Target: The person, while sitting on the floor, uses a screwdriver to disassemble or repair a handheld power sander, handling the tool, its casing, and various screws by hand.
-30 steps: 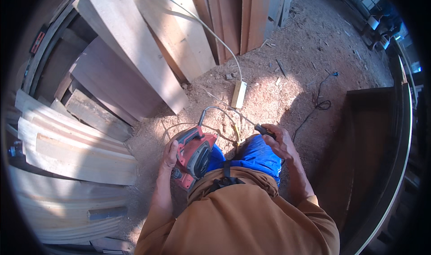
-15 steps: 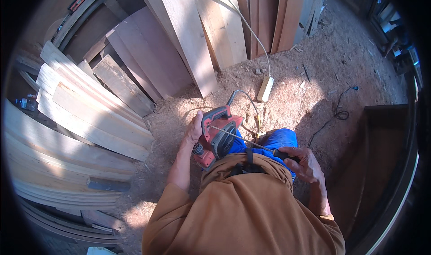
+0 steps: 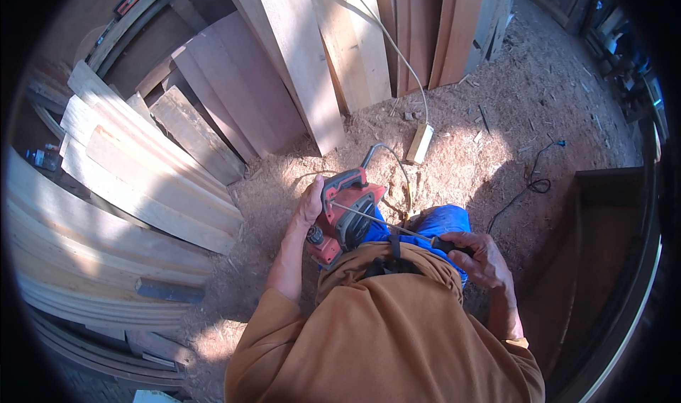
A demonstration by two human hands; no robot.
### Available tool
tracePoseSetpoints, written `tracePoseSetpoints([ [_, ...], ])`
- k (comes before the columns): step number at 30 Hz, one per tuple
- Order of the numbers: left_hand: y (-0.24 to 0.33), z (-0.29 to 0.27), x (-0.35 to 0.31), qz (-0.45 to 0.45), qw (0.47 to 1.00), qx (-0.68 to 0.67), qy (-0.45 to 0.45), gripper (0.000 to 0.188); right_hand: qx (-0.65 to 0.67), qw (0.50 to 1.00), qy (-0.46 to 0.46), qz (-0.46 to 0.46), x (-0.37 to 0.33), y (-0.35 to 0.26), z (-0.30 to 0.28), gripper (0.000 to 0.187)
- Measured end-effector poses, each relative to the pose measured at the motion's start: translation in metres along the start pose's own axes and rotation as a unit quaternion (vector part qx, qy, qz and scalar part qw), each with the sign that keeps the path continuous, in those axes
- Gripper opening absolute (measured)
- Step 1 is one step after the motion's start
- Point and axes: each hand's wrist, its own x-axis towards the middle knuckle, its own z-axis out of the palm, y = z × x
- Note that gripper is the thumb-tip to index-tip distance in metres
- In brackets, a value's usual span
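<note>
A red and black electric hand planer (image 3: 349,215) rests on its side on my lap, its cord leading off from the rear of its handle. My left hand (image 3: 310,202) grips the planer's left side, fingers partly hidden behind the body. In my right hand (image 3: 484,259) is a long, thin-shafted screwdriver (image 3: 397,229) with a dark handle. Its shaft slants across to the planer, and the tip meets the red housing near the handle. Whether it sits in a screw is too small to tell.
Planks (image 3: 284,63) lean along the far side, with more boards (image 3: 149,169) stacked at left. A pale extension block (image 3: 420,144) on a white cable lies on the shavings-covered floor. A black cord (image 3: 537,185) lies farther right, beside a dark wooden box frame (image 3: 610,183).
The view has shifted very slightly. Both hands, the planer and the screwdriver stay practically as they were.
</note>
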Motion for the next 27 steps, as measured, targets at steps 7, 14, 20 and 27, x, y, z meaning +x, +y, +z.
tracePoseSetpoints([
  [7,-0.010,-0.003,0.002,-0.011,1.000,-0.014,-0.010,0.072,-0.028,1.000,0.009,0.012,0.000,-0.009,0.000,0.036],
  [14,0.003,-0.001,0.000,0.004,1.000,0.024,-0.007,0.073,0.000,1.000,0.007,0.017,0.002,-0.010,-0.003,0.036],
  [20,0.018,0.006,-0.004,0.014,1.000,-0.009,-0.024,0.072,-0.011,1.000,0.004,0.021,0.005,-0.016,-0.005,0.037],
  [27,-0.003,-0.005,0.002,0.004,1.000,-0.024,-0.019,0.071,-0.004,1.000,0.008,-0.004,0.004,-0.003,-0.006,0.037],
])
